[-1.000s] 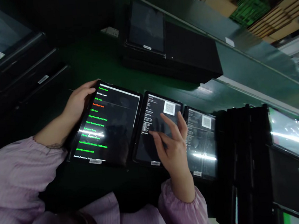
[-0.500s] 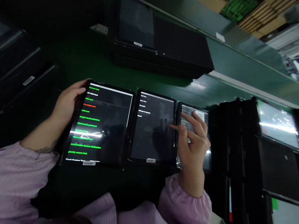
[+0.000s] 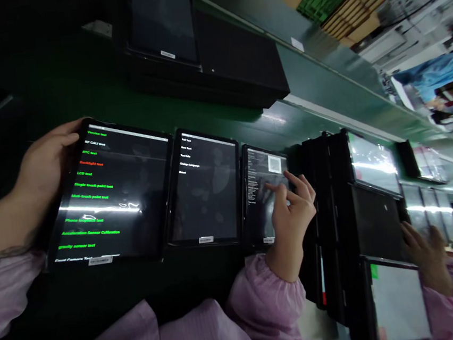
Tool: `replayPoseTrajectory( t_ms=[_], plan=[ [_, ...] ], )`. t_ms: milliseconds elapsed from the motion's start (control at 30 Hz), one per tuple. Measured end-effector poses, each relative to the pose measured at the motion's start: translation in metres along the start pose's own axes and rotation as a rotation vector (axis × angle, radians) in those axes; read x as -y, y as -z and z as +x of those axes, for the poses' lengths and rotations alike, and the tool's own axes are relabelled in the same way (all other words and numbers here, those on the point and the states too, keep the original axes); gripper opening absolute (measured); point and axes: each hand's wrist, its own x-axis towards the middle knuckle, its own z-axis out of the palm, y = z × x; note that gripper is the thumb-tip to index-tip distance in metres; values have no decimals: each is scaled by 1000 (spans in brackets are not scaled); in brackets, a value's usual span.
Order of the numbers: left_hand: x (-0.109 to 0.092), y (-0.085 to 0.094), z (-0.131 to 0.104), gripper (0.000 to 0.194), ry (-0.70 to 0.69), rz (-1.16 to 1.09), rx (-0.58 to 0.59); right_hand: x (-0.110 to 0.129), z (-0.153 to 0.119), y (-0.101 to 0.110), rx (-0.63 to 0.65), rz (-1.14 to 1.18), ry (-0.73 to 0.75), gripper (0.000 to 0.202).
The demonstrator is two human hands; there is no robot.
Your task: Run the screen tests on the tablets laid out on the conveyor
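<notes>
Three tablets lit with dark screens lie side by side. The left tablet (image 3: 112, 197) shows a list in green, white and one red line; my left hand (image 3: 46, 171) grips its upper left edge, fingers hidden behind it. A short white menu shows on the middle tablet (image 3: 208, 193), which neither hand touches. Over the right tablet (image 3: 260, 209), with small text and a white square, my right hand (image 3: 293, 201) hovers or touches, fingers spread and bent, holding nothing. Contact with the glass cannot be made out.
Behind stands a black stack (image 3: 243, 56) with a dark tablet (image 3: 162, 24) on it. Right of my right hand are tall stacks of black tablets (image 3: 377, 219). Another person's hands (image 3: 430, 252) are beyond them. A metal ledge (image 3: 321, 75) runs diagonally behind.
The view has shifted right. My right hand has moved from the gap between the middle and right tablets to over the right one. My left hand keeps its grip.
</notes>
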Motion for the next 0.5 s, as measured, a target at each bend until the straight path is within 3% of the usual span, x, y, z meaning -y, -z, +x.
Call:
replayPoseTrajectory(
  t_ms=[100,500],
  plan=[
    [-1,0,1,42,28,52,20,-1,6,0,-47,45,-6,41],
    [-9,-5,-7,31,20,5,-32,-6,31,-27,119,-107,211,50]
  ],
)
